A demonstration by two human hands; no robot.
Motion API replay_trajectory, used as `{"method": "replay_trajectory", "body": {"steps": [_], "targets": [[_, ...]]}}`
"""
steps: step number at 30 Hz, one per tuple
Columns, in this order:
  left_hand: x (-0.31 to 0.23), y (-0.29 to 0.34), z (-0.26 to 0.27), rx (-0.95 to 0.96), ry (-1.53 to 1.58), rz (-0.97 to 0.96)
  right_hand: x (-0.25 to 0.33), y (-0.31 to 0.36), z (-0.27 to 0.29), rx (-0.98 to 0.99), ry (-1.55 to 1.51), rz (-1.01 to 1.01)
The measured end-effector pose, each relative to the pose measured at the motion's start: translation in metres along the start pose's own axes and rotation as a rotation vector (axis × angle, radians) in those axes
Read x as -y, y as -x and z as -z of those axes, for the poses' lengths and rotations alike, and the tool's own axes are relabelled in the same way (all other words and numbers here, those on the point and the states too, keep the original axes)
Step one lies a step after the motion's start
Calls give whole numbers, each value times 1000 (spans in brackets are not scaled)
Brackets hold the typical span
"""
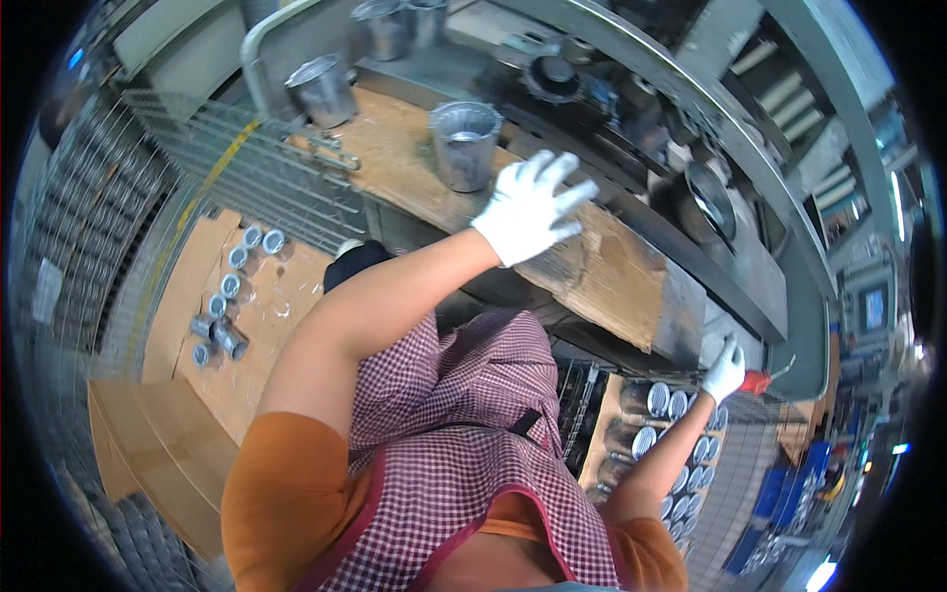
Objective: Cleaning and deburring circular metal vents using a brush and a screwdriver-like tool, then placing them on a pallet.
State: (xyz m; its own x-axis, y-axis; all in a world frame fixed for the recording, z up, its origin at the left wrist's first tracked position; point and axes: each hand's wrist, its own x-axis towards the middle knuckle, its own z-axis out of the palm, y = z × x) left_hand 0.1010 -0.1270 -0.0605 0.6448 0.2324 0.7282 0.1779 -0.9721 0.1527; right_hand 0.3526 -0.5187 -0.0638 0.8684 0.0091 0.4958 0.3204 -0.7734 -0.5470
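Note:
My left hand [533,209], in a white glove, is open with its fingers spread above a worn wooden board [617,271]. Just left of it, a grey metal cup [465,148] stands upright on the board. My right hand [725,373], also gloved in white, is closed at the far right end of the bench. Out of that fist sticks a red-handled tool [757,382] with a thin metal tip; its exact kind is too small to tell. A second metal cup [323,92] stands at the board's left end.
Behind the board is a machine with a round die [552,79] and a dark metal pot [705,202]. Several ribbed metal parts [659,400] lie in a wire crate at lower right. Small metal cups [230,286] stand on cardboard at left, near a cardboard box [163,434].

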Motion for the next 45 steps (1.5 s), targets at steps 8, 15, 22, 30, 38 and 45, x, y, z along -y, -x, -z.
{"method": "replay_trajectory", "body": {"steps": [8, 15, 22, 30, 38, 45], "targets": [[6, 12, 0, 716, 10, -47, -2, 4, 0, -12, -156, -37], [-2, 10, -3, 593, 61, -2, 6, 7, 4, -7, -128, -35], [-4, 2, -4, 190, 33, 22, 2, 5, 0, -31, -101, 0], [-5, 3, -6, 51, 18, 21, 5, 8, 0, -37, -152, -3], [6, 14, -6, 839, -43, -17, 2, 6, 1, -16, -121, -9], [-1, 11, -6, 619, 18, 10, 0, 6, -2, -32, -138, 13]]}}
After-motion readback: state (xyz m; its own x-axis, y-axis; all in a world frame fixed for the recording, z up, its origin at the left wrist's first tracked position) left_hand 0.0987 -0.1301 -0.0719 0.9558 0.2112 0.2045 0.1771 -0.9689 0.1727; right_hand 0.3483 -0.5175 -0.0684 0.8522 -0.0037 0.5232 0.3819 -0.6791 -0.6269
